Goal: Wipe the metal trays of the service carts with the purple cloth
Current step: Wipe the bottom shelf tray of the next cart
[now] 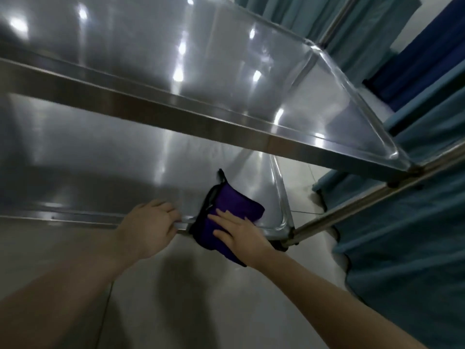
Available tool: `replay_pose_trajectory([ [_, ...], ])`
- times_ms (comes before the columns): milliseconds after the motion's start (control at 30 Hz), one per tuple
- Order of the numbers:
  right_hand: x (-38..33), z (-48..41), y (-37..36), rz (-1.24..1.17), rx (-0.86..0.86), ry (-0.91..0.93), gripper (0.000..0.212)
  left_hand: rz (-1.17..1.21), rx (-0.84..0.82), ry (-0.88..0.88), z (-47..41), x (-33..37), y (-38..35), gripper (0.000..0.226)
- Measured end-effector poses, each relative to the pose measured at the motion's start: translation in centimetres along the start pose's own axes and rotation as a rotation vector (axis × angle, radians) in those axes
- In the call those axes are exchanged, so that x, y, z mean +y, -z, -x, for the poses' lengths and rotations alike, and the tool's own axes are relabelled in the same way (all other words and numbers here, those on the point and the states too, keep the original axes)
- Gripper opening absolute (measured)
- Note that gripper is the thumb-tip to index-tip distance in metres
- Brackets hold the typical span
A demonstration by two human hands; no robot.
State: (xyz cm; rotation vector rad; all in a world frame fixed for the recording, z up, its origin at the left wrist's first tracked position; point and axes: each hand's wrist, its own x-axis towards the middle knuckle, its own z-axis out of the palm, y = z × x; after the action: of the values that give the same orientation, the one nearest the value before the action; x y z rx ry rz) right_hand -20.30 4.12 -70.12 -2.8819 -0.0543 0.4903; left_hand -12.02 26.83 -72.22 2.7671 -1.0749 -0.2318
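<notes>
While left hand (148, 222) grips the glossy tray's (100, 159) near rim, right hand (237, 231) presses flat on the corner cloth (239, 200).

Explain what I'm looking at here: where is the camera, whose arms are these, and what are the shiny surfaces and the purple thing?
There is no machine here. The single picture comes from a wide-angle camera worn on a person's head, looking forward and down, so the two bare arms coming in from the bottom edge are the wearer's own. The shiny surfaces are the two metal trays of a service cart, with the upper tray above the lower tray. The bright spots on them are reflected lights. The right hand presses flat on a folded purple cloth at the lower tray's near right corner, and part of the cloth hangs over the rim. The left hand holds that tray's near rim beside the cloth. Teal curtains hang on the right, and below is the floor.
</notes>
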Motion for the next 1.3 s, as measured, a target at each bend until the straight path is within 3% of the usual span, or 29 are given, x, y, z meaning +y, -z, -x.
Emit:
replay_pose_trajectory([
  [133,2.9,-1.0,-1.3,-0.133,0.083,0.025,0.045,0.08,0.05,0.115,-1.3,1.9,-2.0,0.047],
  [267,6.7,-5.9,0.0,-0.194,0.191,-0.002,0.042,0.135,0.094,0.221,-2.0,2.6,-3.0,0.046],
  [467,11.4,-14.2,5.1,-0.145,0.293,-0.274,0.045,0.172,0.095,0.262,-2.5,2.8,-2.9,0.043],
  [767,10.1,-1.1,-2.2,-0.133,0.299,-0.105,0.046,0.109,0.02,0.229,-2.4,2.6,-2.2,0.046],
  [933,12.3,-8.6,0.9,-0.113,0.41,-0.186,0.044,0.074,0.027,0.222,-2.6,2.2,-2.5,0.046],
  [1100,12.0,-15.8,3.9,-0.152,0.402,-0.315,0.045,0.078,0.061,0.227,-2.5,2.3,-2.8,0.044],
  [1167,10.1,-14.3,2.8,-0.136,0.401,-0.23,0.045,0.084,0.062,0.238,-2.3,2.3,-2.8,0.044],
  [1300,7.1,-5.3,-1.4,-0.104,0.309,0.14,0.046,0.073,0.036,0.223,-2.2,2.2,-2.3,0.046],
])
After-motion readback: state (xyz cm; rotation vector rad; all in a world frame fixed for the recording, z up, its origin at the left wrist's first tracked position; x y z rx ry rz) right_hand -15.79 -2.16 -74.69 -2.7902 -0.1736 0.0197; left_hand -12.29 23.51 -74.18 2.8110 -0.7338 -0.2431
